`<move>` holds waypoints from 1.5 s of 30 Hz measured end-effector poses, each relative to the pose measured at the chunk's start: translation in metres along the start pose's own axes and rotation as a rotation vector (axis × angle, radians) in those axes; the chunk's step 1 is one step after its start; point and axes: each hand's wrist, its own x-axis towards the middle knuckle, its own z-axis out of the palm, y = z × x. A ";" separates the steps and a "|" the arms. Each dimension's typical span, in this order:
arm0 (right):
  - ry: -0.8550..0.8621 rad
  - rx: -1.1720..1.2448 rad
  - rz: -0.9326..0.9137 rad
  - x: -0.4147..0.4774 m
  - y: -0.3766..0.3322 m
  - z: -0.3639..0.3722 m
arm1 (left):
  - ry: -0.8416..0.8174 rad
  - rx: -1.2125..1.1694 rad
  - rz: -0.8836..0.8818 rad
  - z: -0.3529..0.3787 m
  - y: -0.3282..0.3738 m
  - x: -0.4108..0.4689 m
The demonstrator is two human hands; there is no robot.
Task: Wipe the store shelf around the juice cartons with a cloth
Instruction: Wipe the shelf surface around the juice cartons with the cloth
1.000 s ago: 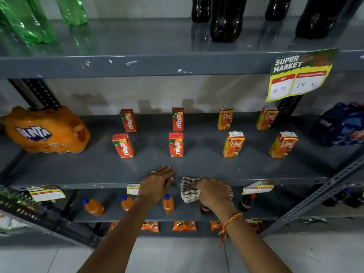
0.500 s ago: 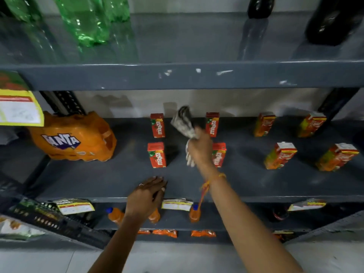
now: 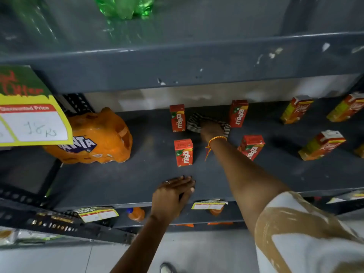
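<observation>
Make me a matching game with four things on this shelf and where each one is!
Things:
1. cloth
2. left hand
3. Fanta pack
4. green bottles

Places:
A. on the top shelf
B. flat on the front edge of the middle shelf
C. at the left end of the middle shelf
D. between the two back Maaza cartons, under the right hand

Pairs: 1-D, 2-B, 3-C, 4-A
</observation>
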 end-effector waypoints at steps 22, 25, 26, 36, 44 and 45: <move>0.073 0.045 -0.316 -0.201 0.079 0.027 | -0.160 0.335 -0.154 -0.020 0.013 -0.044; 0.058 0.076 -0.316 -0.218 0.093 0.026 | -0.172 0.343 -0.155 -0.024 0.015 -0.046; 0.048 0.073 -0.323 -0.223 0.097 0.026 | -0.179 0.345 -0.158 -0.025 0.015 -0.046; 0.079 0.384 -0.371 -0.259 0.048 -0.005 | -0.162 0.312 -0.230 -0.057 -0.027 -0.050; 0.296 0.854 -0.203 -0.186 -0.153 -0.021 | -0.123 0.261 -0.196 -0.103 -0.101 -0.052; 0.334 0.907 -0.135 -0.170 -0.169 -0.028 | -0.131 0.252 -0.176 -0.103 -0.107 -0.051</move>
